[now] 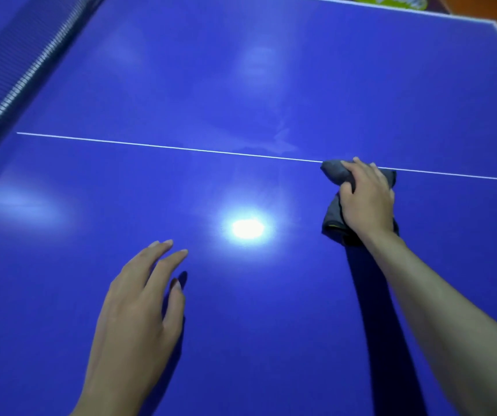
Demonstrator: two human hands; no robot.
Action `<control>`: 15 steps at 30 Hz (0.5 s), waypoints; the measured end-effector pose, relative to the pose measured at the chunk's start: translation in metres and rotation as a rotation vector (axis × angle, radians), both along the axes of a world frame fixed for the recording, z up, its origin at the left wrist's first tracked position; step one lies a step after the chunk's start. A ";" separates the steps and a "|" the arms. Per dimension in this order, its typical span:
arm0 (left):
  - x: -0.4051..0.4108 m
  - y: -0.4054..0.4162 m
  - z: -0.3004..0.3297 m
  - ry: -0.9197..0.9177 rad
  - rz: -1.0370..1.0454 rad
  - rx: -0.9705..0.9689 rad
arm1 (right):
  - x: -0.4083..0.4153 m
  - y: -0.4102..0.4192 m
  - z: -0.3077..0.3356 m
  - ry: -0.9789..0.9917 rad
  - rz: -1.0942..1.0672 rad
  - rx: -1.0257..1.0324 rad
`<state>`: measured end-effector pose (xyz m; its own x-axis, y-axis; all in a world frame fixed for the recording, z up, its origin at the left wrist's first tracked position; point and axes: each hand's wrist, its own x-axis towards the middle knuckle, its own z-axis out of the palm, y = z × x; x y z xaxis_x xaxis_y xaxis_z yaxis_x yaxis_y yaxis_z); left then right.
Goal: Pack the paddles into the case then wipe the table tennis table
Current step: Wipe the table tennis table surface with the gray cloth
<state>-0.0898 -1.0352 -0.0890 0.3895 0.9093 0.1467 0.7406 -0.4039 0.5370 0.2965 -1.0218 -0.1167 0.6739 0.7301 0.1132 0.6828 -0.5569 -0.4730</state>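
Note:
The blue table tennis table (241, 85) fills the view, with a white centre line (151, 145) running across it. My right hand (367, 199) grips a bunched dark grey cloth (334, 172) and holds it down on the table, right on the white line at the right of middle. My left hand (142, 298) hovers just over the near part of the table with its fingers straight and holds nothing. No paddles or case are in view.
The net (16, 82) runs along the left side of the table. The table's white far edge (391, 7) and right corner show at the top right, with a yellow-green object (388, 0) and orange floor beyond. A lamp glare (247, 228) reflects between my hands.

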 end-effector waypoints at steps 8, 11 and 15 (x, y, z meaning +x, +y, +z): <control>-0.048 0.039 -0.001 -0.029 -0.009 -0.002 | -0.066 0.051 0.001 -0.012 0.003 -0.021; -0.073 0.055 0.000 -0.056 0.010 -0.009 | -0.109 0.075 -0.001 -0.037 0.029 -0.048; -0.119 0.076 0.003 -0.067 0.024 0.009 | -0.173 0.112 -0.005 -0.059 0.069 -0.059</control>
